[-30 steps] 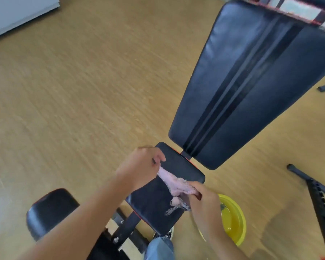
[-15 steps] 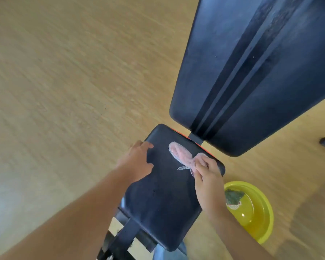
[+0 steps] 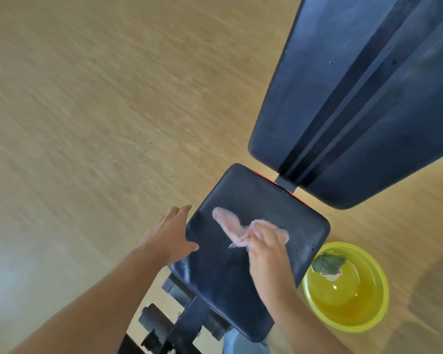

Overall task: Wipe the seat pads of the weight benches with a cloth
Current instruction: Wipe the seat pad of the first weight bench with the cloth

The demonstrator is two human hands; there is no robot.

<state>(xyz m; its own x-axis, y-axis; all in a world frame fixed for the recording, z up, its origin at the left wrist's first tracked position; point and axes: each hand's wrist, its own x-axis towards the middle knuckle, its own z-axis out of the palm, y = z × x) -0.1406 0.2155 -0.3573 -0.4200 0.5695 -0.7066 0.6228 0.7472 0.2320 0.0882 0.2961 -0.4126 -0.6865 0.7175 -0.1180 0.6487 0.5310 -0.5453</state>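
Observation:
A black seat pad of a weight bench fills the lower middle of the head view. On it lies a pink cloth, stretched toward the pad's left. My right hand is shut on the cloth's right end and presses it to the pad. My left hand rests at the pad's left edge with fingers spread and holds nothing. The bench's long black back pad rises to the upper right.
A yellow basin with water and a dark green rag stands on the wooden floor right of the seat. The black bench frame runs below the seat. Bare wooden floor spreads to the left.
My left hand has let go of the cloth and moved to the seat's left edge. My right hand laid the cloth on the pad and drags it across. The view moved closer.

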